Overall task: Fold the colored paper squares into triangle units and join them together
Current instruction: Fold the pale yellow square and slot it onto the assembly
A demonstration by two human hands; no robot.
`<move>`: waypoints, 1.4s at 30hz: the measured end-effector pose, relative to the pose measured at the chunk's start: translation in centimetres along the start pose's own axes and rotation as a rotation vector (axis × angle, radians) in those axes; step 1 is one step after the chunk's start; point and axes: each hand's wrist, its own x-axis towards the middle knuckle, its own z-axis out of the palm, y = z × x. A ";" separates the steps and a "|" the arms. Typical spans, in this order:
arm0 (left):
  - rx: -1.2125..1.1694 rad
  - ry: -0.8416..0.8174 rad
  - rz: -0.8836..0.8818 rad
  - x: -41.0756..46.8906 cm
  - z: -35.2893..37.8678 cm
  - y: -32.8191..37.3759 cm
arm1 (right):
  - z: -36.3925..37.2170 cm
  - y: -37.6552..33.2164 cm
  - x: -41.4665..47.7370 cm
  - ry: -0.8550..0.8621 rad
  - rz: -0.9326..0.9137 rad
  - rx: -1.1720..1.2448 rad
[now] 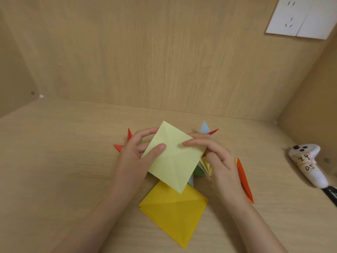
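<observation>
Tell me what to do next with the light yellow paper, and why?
Probably fold the pale yellow square in half along one diagonal crease, corner to corner. It is held open above the table, creases already cross at its centre, and it is not yet folded up like the orange-red piece nearby.

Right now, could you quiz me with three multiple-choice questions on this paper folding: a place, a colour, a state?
1. Where is the white controller? A) far right on the desk B) under the papers C) in a hand
2. What colour is the paper stack nearest the person? A) blue B) deep yellow C) green
3. The pale yellow square is: A) lying untouched B) crumpled C) held in both hands
Answers: 1 A, it lies at the right edge. 2 B, its sheets are deep yellow. 3 C, the left hand and right hand pinch its sides.
</observation>
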 end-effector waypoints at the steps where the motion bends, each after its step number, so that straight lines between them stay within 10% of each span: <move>1: 0.001 0.008 0.005 0.0 0.0 0.0 | -0.2 0.1 0.1 -0.035 -0.008 -0.015; 8: -0.051 0.029 0.034 -0.2 -0.1 0.2 | 0.0 0.4 0.1 -0.208 -0.002 -0.127; 21: 0.036 -0.081 0.144 -0.7 0.1 0.4 | 0.3 0.1 0.2 0.110 0.169 0.081; 36: 0.012 0.020 0.125 -0.6 0.4 0.4 | 1.1 0.6 0.3 0.097 0.203 0.343; 42: -0.070 -0.022 0.066 -0.6 0.2 0.5 | 1.5 1.0 0.0 0.008 0.117 0.075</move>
